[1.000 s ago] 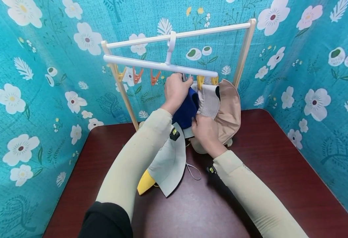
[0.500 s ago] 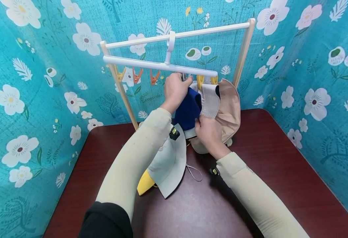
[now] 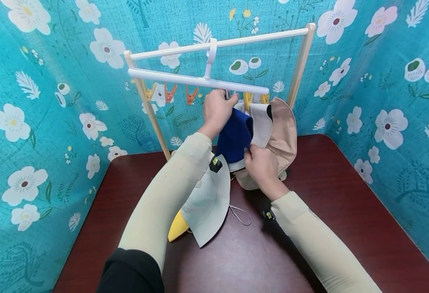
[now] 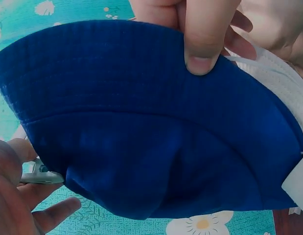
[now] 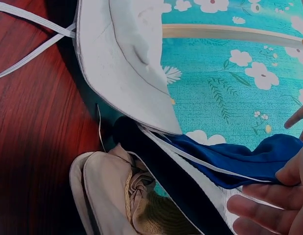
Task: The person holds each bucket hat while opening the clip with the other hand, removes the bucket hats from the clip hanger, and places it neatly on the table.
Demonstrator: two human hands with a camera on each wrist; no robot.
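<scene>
A blue bucket hat [image 3: 234,136] hangs below the white hanger bar [image 3: 199,81]. At its upper end my left hand [image 3: 218,109] pinches a grey clothespin [image 4: 43,177], whose tip meets the hat's fabric in the left wrist view. Lower down, my right hand [image 3: 262,165] grips the hat's brim, its thumb lying flat on the blue cloth in the left wrist view. Just right of the blue hat hang a pale stitched brim [image 3: 262,126] and a beige hat [image 3: 284,138], under yellow clothespins [image 3: 248,100]. How far the grey clothespin bites is hidden in the head view.
A wooden rack [image 3: 300,65] carries the hanger by its hook [image 3: 210,59]. Orange clothespins [image 3: 169,93] hang at the bar's left. On the dark red table [image 3: 229,260] lie a pale grey hat [image 3: 210,203] with a cord loop and a yellow piece [image 3: 178,228]. Floral cloth surrounds the table.
My right hand has shifted slightly right and down, drawing the blue brim rightward. The left hand has stayed at the bar. The pale grey hat's lower tip has slid a little left.
</scene>
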